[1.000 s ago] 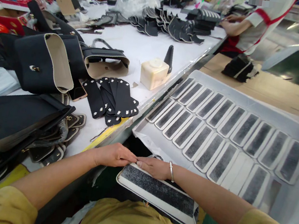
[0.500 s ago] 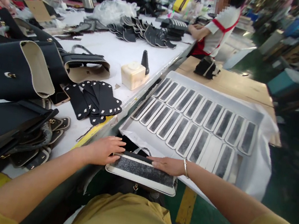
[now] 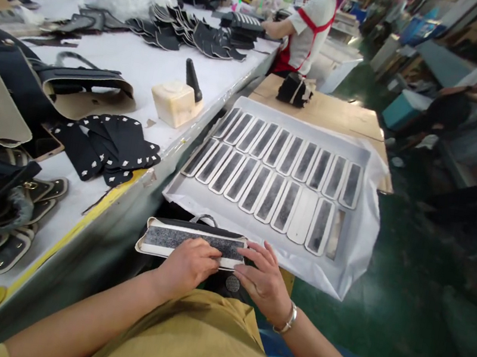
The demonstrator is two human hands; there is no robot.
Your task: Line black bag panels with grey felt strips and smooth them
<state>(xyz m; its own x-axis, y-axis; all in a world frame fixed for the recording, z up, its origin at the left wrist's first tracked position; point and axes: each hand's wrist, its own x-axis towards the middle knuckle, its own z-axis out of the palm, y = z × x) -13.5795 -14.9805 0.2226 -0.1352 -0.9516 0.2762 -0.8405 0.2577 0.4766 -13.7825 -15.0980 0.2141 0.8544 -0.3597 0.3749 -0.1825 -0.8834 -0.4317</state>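
Observation:
A black handbag [image 3: 194,227] lies in front of my body with its base turned up. Its base has a pale border around a dark grey speckled strip [image 3: 174,239], and its handle loop [image 3: 205,218] shows on the far side. My left hand [image 3: 191,261] is closed on the near edge of the base, its fingers pressed together on the strip right of the middle. At the bag's right end, my right hand [image 3: 263,279] has its thumb and fingers on the corner, the upper fingers fanned out. The underside of the bag is hidden.
A paper-lined tray [image 3: 241,106] of pale-bordered panels [image 3: 256,187] rests on cardboard [image 3: 344,108] ahead. On the left table [image 3: 138,69] are a cream tub [image 3: 171,101], black pieces [image 3: 109,140] and several bags [image 3: 85,88]. A co-worker [image 3: 309,33] is at the table's far end.
My left hand has moved from the bag's left end onto its near edge, right of the middle. My right hand has shifted from the far edge to the right end. The view has swung right.

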